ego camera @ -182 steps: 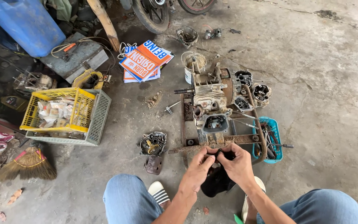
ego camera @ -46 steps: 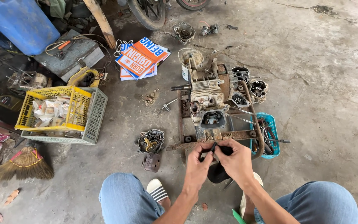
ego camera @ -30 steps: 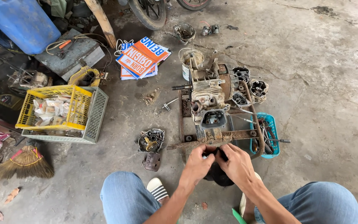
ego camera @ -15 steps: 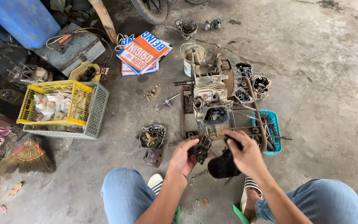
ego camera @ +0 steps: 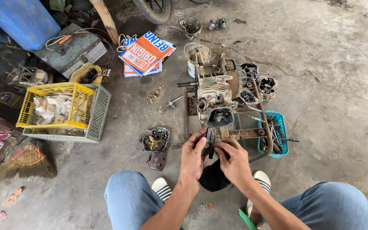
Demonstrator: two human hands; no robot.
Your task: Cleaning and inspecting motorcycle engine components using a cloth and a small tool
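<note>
Both hands meet on a small dark engine part [ego camera: 210, 144]; left hand [ego camera: 193, 155] & right hand [ego camera: 234, 162] have fingers closed round it, just in front of the rusty engine block [ego camera: 213, 91]. Blue tool tray [ego camera: 280, 123] sits to the right on the concrete floor [ego camera: 329, 85]; yellow crate [ego camera: 54, 106] well off left.

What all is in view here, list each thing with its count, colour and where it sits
Grimy metal engine block: one, grey-brown, centre, on rusty frame.
Small dark metal part: one, between both hands.
Teal plastic basket: one, right of engine, holding tools.
Yellow plastic crate: one, left, inside a grey crate.
Orange and blue printed sheets: a stack, top centre.
Blue plastic drum: one, top left.
Straw broom: one, lower left.
Left hand: on the part.
Right hand: on the part.
</note>
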